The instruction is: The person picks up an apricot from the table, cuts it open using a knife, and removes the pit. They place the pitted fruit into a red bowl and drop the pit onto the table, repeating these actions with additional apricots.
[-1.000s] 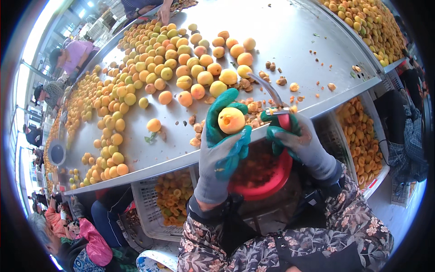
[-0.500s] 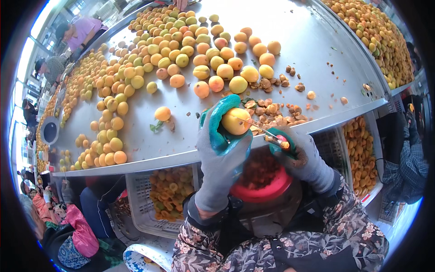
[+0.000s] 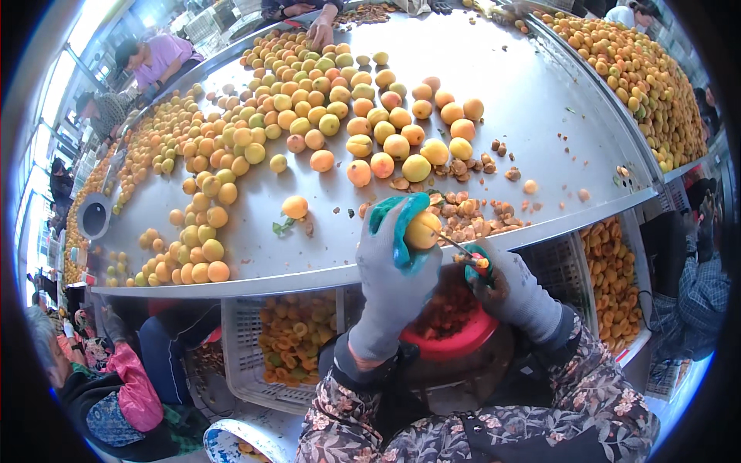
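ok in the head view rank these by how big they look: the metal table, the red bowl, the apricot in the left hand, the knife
1. metal table, by far the largest
2. red bowl
3. apricot in the left hand and knife in the right hand: these two look about alike, so no ranking between them.

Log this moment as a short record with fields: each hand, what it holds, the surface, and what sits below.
left hand: grey glove with teal palm, gripping a round yellow-orange apricot
right hand: grey glove, holding a small knife with a red handle, blade at the apricot
surface: curved steel table, heaped with loose apricots; brown pits near its edge
below: red plastic bowl of cut fruit; white plastic crate of apricot halves
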Demonstrator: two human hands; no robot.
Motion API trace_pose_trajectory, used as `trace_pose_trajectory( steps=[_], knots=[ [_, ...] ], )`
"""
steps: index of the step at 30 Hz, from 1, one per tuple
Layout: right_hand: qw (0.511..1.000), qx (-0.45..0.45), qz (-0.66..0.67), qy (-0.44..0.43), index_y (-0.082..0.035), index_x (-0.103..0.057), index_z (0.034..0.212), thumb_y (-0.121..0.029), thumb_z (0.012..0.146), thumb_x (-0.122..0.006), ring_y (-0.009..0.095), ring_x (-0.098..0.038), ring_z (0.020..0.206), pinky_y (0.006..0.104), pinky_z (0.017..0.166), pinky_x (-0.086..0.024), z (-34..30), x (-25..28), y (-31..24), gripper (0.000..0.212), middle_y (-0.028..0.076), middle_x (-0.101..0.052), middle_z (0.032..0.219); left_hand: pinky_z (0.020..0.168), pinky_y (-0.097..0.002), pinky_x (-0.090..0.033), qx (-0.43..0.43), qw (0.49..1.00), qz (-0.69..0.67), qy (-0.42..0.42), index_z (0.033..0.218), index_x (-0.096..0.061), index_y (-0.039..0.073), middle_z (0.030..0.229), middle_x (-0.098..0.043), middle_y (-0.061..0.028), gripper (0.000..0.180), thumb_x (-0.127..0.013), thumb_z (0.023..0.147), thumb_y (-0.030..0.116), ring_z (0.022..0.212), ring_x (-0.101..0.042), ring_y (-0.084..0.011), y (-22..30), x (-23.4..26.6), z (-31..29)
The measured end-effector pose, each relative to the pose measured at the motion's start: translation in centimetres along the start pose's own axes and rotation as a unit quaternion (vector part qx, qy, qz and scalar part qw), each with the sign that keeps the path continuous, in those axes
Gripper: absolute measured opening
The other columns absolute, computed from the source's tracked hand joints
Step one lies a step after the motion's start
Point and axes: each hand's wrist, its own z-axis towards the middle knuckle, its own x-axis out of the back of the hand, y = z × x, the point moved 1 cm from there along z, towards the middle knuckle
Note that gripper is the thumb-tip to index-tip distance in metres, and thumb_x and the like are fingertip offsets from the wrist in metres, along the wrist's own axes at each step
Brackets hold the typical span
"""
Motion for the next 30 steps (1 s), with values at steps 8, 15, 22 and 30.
trace_pose_trajectory(
  steps=[8, 15, 22, 30],
  knots=[
    [0.998, -0.016, -0.053, 0.034, -0.001, -0.055, 0.112, -0.005, 0.077, -0.065, 0.041, -0.063, 0.080, 0.0470, 0.068, -0.050, -0.3, 1.6, -0.6, 0.036, 0.020, -0.062, 0.084, 0.093, -0.0402, -0.046, -0.033, 0.993, 0.080, -0.079, 0.129, -0.054, 0.004, 0.114, -0.059, -0.0166, 0.064, -0.069, 0.067, -0.001, 0.102, -0.058, -0.0364, 0.3, 0.0, 0.3],
    [1.000, 0.016, -0.021, 0.013, -0.002, -0.053, 0.118, -0.006, 0.076, -0.068, 0.039, -0.062, 0.084, 0.0471, 0.071, -0.049, -0.9, 1.6, -0.2, 0.044, 0.019, -0.060, 0.087, 0.082, -0.0309, -0.051, 0.204, 0.952, -0.188, -0.129, 0.121, -0.060, 0.002, 0.108, -0.064, -0.0094, 0.053, -0.072, 0.070, -0.004, 0.095, -0.063, -0.0205, 0.4, -0.2, 0.4],
    [1.000, 0.014, 0.012, -0.018, -0.001, -0.050, 0.126, -0.007, 0.076, -0.070, 0.040, -0.062, 0.090, 0.0448, 0.078, -0.050, -1.3, 0.7, 1.0, 0.054, 0.021, -0.061, 0.100, 0.082, -0.0251, -0.053, 0.269, 0.846, -0.446, -0.114, 0.118, -0.060, 0.000, 0.113, -0.063, -0.0063, 0.046, -0.072, 0.074, -0.005, 0.100, -0.061, -0.0122, 0.5, -1.0, -1.1],
    [0.999, 0.029, 0.039, -0.003, -0.004, -0.052, 0.117, -0.005, 0.078, -0.065, 0.041, -0.061, 0.090, 0.0464, 0.073, -0.050, -0.2, 0.8, 0.0, 0.042, 0.021, -0.061, 0.097, 0.073, -0.0246, -0.053, 0.187, 0.918, -0.316, -0.152, 0.113, -0.060, 0.005, 0.113, -0.062, -0.0132, 0.037, -0.065, 0.078, -0.005, 0.090, -0.065, -0.0180, 0.7, -0.6, -0.8]
  ],
)
